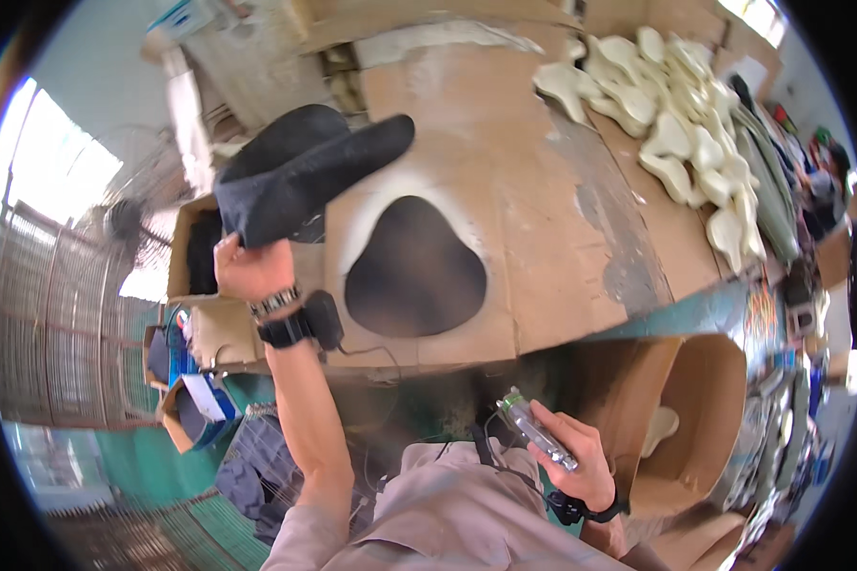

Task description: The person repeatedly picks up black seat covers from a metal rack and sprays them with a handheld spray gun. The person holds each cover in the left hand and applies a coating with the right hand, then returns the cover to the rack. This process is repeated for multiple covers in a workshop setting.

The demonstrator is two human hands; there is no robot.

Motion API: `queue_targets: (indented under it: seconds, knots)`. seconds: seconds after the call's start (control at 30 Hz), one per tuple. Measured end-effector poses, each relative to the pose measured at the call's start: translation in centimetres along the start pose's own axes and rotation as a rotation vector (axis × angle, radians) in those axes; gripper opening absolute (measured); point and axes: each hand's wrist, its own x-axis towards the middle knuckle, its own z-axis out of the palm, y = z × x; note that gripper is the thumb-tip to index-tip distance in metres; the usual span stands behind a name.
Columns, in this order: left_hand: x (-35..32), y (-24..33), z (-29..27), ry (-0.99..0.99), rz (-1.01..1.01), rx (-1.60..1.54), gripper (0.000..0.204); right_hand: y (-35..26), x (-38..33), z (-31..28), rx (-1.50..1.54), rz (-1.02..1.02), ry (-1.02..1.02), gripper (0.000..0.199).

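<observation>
My left hand point(255, 266) is raised at the left of the table, its fingers closed on the lower edge of a black, curved saddle-shaped cover point(290, 186). One long lobe of the cover reaches right over the cardboard. In my right hand point(586, 462), low in front of my body, is a slim metal spray gun point(538, 433) with a green ring near its tip. Between the hands, on the cardboard-covered table point(552, 276), lies a dark rounded-triangle shape point(416, 271) with a whitish halo around it; whether it is a flat piece or a mark I cannot tell.
Several cream saddle-shaped foam pieces point(671, 138) are heaped at the far right of the table. An open cardboard box point(724, 409) with a cream piece inside stands at the right. Small boxes point(200, 419) sit at the left, near a wire mesh point(48, 305). A thin cable point(381, 350) hangs over the table's near edge.
</observation>
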Motion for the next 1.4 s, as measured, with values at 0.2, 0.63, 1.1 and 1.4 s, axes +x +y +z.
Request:
queue_targets:
  seconds: [0.2, 0.63, 1.1, 1.4]
  knots:
    - [-12.2, 11.7, -5.6, 0.192, 0.148, 0.059, 0.041, -2.2, 2.0, 4.0, -0.042, -0.119, -0.182, 0.051]
    - [-44.9, 28.2, -21.2, 0.902, 0.727, -0.250, 0.033, -12.1, 1.5, 17.9, -0.327, -0.235, -0.829, 0.048]
    - [-62.0, 42.6, -34.9, 1.268, 1.350, -0.281, 0.034, -19.0, -0.5, 33.0, -0.551, -0.357, -1.275, 0.046]
    - [-74.5, 50.0, -41.4, 1.126, 1.739, -0.318, 0.041, -20.2, -2.5, 39.0, -0.561, -0.298, -1.370, 0.048]
